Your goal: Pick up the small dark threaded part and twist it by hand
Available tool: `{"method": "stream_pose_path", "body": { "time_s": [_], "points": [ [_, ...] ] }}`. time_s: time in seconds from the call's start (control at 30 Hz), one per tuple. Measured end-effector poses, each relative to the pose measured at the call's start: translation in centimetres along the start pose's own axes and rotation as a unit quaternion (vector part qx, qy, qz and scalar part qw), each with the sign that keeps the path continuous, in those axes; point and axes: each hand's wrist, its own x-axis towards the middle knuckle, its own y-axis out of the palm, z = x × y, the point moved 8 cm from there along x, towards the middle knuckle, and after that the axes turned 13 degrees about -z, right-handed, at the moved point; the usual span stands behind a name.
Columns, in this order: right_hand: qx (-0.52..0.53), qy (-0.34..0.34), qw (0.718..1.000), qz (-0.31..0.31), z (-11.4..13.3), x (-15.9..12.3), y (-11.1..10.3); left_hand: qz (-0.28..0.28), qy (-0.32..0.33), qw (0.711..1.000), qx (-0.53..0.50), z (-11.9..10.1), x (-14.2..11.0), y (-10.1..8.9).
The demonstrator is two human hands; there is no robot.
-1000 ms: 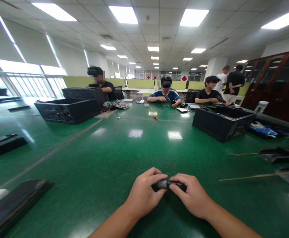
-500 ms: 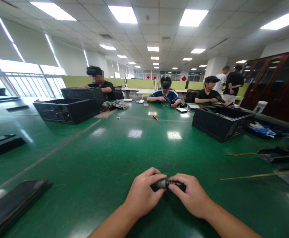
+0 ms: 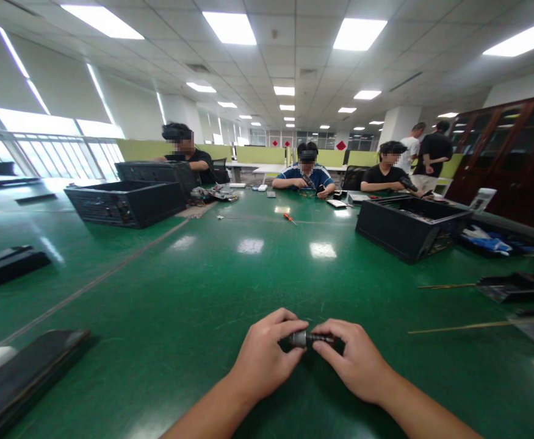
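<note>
Currently left hand (image 3: 262, 360) pinches the grey collar (image 3: 299, 339), right hand (image 3: 360, 363) the dark shaft (image 3: 317, 338), end to end over the table (image 3: 230, 274). Best held in one line, light grip, no sideways tilt; screwdriver (image 3: 288, 217) lies well beyond.

Your green tabletop (image 3: 230, 274) reflects the rectangular ceiling lights (image 3: 229, 28). Yellow-green partitions (image 3: 260, 154) stand beyond it; dark-red cabinets (image 3: 514, 158) line your right side.
</note>
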Motion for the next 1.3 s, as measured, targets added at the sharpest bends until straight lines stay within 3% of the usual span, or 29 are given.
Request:
{"method": "stream_pose_path", "body": {
  "time_s": [1.3],
  "points": [
    [-0.005,0.001,1.0,0.0,0.02,0.05,-0.24,-0.003,0.004,1.0,0.009,0.27,-0.08,0.11]
  ]
}}
